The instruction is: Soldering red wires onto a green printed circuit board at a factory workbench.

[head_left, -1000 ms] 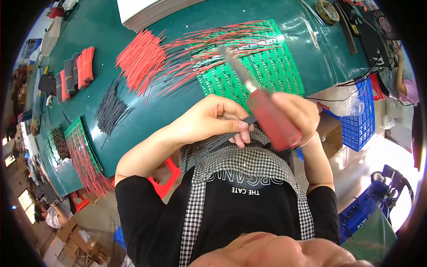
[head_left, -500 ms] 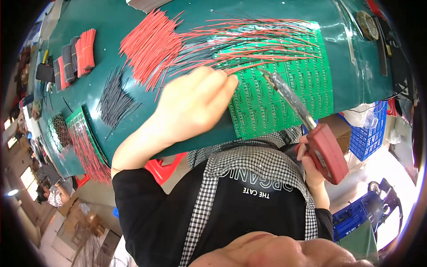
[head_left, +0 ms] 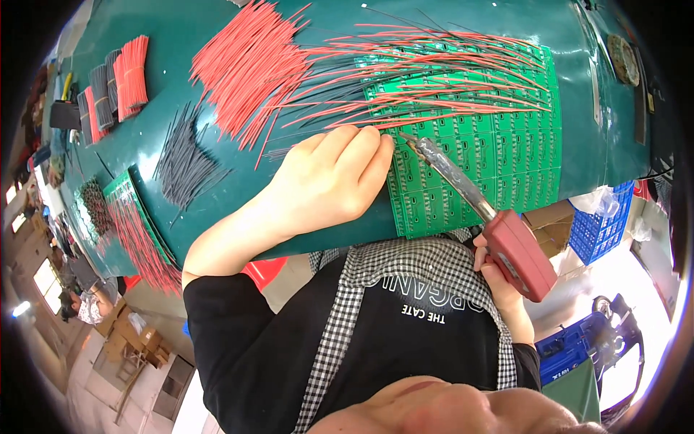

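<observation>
Green workbench [head_left: 217, 43] – circuit panel [head_left: 499, 145], loose red wires [head_left: 246, 65]

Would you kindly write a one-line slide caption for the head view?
Left hand rests on the green circuit-board panel among red wires while the right hand angles a red-handled soldering iron at it.

Single head-worn fisheye view, steeply downward, close over green worktable [head_left: 217, 29].

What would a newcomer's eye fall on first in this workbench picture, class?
First, the fan of red wires spread over the dark green table at top centre, beside the green circuit board panel. Then the red-handled soldering iron in the right hand, its tip on the panel next to the left hand.
</observation>
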`<state>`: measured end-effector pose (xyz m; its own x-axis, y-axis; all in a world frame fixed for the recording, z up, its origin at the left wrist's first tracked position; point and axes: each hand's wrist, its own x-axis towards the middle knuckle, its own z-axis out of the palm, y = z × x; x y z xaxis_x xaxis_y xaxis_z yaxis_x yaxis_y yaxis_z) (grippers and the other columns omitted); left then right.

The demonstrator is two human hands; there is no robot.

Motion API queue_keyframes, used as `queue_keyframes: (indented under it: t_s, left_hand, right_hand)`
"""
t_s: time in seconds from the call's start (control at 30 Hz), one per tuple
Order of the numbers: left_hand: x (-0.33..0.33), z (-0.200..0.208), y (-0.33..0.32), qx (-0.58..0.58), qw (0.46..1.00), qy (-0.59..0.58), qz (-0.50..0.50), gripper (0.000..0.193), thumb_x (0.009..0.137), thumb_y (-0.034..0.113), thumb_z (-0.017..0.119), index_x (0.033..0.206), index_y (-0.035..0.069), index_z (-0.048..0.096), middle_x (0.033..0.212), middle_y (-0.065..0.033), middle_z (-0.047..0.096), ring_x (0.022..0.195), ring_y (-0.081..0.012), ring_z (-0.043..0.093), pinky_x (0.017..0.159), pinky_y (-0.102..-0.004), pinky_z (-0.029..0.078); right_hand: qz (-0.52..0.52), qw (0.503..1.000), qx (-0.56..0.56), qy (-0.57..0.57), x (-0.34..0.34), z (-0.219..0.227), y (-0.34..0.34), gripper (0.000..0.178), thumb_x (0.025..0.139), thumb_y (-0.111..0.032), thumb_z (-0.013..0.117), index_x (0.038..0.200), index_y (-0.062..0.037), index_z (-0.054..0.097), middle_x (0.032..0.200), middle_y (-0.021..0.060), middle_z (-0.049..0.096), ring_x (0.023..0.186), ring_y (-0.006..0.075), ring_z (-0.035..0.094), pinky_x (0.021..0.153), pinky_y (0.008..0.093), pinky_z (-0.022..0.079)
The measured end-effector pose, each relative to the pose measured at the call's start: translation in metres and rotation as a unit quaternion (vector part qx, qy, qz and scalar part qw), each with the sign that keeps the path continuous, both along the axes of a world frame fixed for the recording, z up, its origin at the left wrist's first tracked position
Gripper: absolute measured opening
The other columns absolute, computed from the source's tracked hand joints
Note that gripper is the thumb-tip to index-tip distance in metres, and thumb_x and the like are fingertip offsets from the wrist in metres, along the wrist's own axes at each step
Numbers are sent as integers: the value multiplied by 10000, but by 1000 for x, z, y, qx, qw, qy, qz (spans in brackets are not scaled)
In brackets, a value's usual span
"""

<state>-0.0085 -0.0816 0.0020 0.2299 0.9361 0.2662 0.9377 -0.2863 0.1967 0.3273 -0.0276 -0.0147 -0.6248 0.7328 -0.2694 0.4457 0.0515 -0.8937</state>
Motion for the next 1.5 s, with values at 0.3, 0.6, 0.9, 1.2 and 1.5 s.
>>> queue_keyframes:
  t_s: [0.3,0.6,0.9,1.2,1.5]
  left_hand:
    - [0,-2,0,5,1000,0,16,329,654,43,643,980,-4,642,892,-78,589,732,-186,619,593,-281,517]
    - [-1,-3,0,11,1000,7,12,320,660,43,642,977,-1,643,887,-74,589,723,-177,617,579,-277,511]
    - [2,2,0,11,1000,6,6,341,658,45,631,993,-17,641,921,-101,588,731,-202,620,586,-287,519]
    - [3,2,0,0,999,34,5,349,669,46,630,1011,-27,631,934,-104,582,779,-213,623,609,-292,526]
    - [2,2,1,8,999,50,3,353,666,43,640,1011,-30,627,944,-102,583,789,-210,623,618,-294,527]
  right_hand:
    - [23,997,-70,-3,-12,13,7,570,753,-239,764,1219,5,546,1089,148,651,981,301,650,901,405,483]
    - [61,997,9,-52,-4,5,4,578,730,-196,767,1231,-9,547,1101,137,651,986,287,651,900,397,485]
    - [52,997,35,-39,-9,11,6,651,728,-238,782,1264,7,505,1154,164,624,991,300,648,888,395,494]
    - [17,999,33,-40,-9,9,5,594,748,-267,769,1218,12,535,1126,187,630,975,328,649,840,394,516]
    - [-6,1000,-17,15,-9,11,3,528,774,-294,746,1191,-13,583,1070,136,657,905,286,656,824,377,508]
